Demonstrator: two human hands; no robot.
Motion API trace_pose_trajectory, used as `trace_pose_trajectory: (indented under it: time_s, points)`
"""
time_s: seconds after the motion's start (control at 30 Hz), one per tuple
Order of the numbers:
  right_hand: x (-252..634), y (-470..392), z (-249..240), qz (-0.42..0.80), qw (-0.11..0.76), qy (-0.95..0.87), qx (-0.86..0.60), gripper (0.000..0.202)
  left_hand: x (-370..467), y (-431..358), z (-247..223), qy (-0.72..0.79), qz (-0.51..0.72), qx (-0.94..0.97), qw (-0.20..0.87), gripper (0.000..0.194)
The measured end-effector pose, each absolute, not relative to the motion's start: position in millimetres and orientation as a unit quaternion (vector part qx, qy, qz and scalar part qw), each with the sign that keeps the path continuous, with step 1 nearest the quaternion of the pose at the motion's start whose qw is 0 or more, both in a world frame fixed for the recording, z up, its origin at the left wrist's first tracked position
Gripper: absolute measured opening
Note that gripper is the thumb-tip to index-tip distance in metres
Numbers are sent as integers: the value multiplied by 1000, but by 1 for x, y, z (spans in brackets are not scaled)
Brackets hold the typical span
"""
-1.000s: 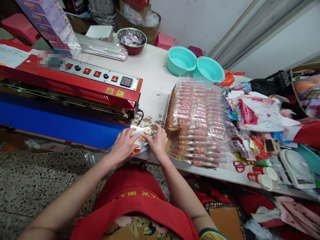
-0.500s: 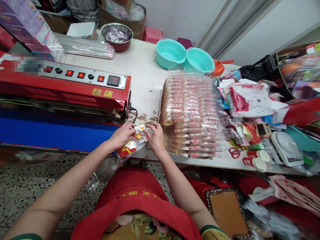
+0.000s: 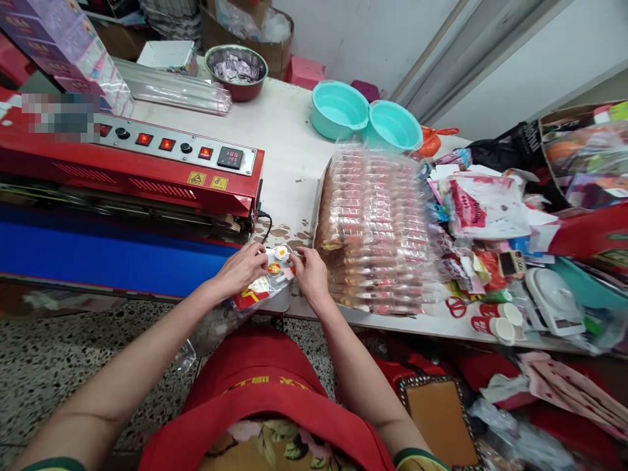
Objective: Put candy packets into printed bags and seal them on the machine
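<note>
A clear plastic bag (image 3: 258, 292) with a red and yellow printed part lies under my hands, at the right end of the blue belt. A small fried-egg piece (image 3: 281, 253) and a round burger-like piece (image 3: 273, 268) show at its upper end. My left hand (image 3: 243, 268) pinches the left edge of the bag, fingers bent together. On the other side, my right hand (image 3: 311, 271) has thumb and forefinger closed at the bag's upper right corner. Exactly what its fingertips grip is too small to see.
A red sealing machine (image 3: 196, 167) with lit switches and a blue conveyor belt (image 3: 122, 252) stands left. Right of my hands is a box packed with filled clear bags (image 3: 375, 229). Turquoise basins (image 3: 338, 111), red scissors (image 3: 456, 307), paper cups (image 3: 493, 327) and mixed clutter lie beyond.
My right hand has shifted slightly right, a little away from the fried-egg piece. My left hand stays at the bag's left edge. The camera view has shifted slightly.
</note>
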State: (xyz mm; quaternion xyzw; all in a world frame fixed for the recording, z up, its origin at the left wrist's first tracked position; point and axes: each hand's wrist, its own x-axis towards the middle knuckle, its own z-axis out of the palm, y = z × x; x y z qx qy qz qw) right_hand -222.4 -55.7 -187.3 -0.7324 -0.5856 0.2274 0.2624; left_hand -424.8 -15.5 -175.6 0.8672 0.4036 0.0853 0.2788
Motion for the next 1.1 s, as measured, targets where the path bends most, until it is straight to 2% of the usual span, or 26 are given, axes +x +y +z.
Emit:
trace_pose_trajectory:
  time_s: [0.27,0.4,0.47,0.57,0.7,0.93,1.1]
  points:
    - [-234,-64,-182,264,227,-596,-723,30,-420,-17,-179,402,142,867,257,7]
    - [-245,-62,-180,237,191,-582,-754,50,-420,-18,-182,397,154,868,257,7]
    - [-251,-60,-181,233,175,-577,-763,54,-421,-18,-185,399,165,864,261,6]
    - [-254,-56,-182,240,167,-571,-767,54,-421,-18,-188,399,175,862,259,5]
    - [-249,-55,-187,265,198,-563,-758,52,-418,-15,-186,399,181,861,256,4]
    - [-237,-53,-191,342,286,-575,-686,29,-406,-5,-176,413,227,848,244,5]
    - [-234,-48,-189,407,292,-597,-626,23,-395,9,-170,425,248,834,250,7]
